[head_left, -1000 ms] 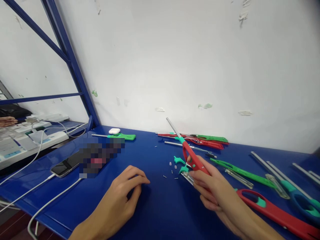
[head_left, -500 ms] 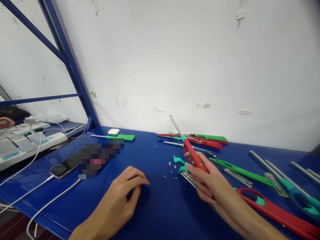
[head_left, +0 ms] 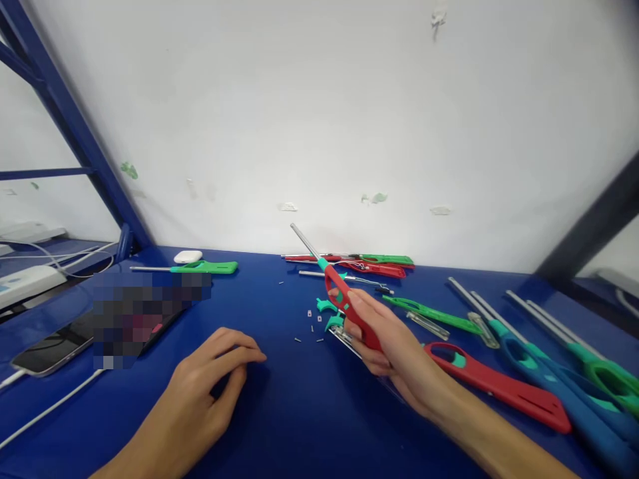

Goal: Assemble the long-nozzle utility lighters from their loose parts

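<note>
My right hand (head_left: 394, 339) grips a red long-necked gas lighter (head_left: 333, 275), its metal tube tilted up and to the left above the table. Under it lie teal trigger pieces (head_left: 327, 305), and clear parts are partly hidden behind my fingers. Several tiny screws (head_left: 298, 340) and small pale pieces (head_left: 309, 313) are scattered left of these. My left hand (head_left: 214, 372) rests on the blue table with loosely bent fingers, thumb apart, holding nothing. Beside my right wrist is another red lighter (head_left: 514, 389).
Blue lighters (head_left: 554, 386) and a green lighter (head_left: 609, 372) lie at the right. A green casing half (head_left: 434, 312) and clear tanks (head_left: 428, 326) sit nearby. Red casings (head_left: 379, 268) are by the wall. A green lighter (head_left: 214, 267), white case (head_left: 188, 256) and phone (head_left: 54, 346) are left.
The view has swung to the right, so more of the blue and green lighters shows. My right hand still grips the red lighter; the left hand stays resting on the table.
</note>
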{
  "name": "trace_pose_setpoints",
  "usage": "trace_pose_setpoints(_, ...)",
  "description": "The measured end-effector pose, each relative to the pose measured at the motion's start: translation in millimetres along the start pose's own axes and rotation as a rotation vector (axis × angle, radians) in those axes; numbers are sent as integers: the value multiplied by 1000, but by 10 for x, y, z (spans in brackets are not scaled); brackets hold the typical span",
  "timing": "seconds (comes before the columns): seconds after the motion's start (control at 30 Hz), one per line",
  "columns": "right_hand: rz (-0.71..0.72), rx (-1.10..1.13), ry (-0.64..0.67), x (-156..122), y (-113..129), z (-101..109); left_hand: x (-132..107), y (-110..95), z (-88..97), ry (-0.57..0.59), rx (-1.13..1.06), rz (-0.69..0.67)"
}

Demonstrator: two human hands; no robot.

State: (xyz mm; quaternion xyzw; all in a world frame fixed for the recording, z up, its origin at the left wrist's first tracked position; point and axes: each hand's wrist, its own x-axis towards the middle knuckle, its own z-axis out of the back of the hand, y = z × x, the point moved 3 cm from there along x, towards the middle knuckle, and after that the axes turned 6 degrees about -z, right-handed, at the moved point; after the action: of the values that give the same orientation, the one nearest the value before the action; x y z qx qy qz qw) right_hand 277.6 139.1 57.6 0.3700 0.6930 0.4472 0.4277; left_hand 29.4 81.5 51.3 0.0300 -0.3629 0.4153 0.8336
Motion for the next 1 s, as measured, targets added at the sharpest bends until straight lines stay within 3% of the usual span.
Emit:
trace_pose_setpoints(0.37, -14, -30, -38, 34, -23, -5, -61, 32, -22, 53, -26, 55)
trace_pose_setpoints(0.7, 75, -60, -75, 78, 18, 55, -44, 35, -26, 38, 2, 32)
trace_pose_setpoints(0.83, 73, -34, 3, 80, 46, 63, -139, 140, -46, 30, 29, 3)
trace_pose_setpoints(1.0, 39, -8, 35, 85, 108, 89, -301, 388, -109, 63, 93, 73)
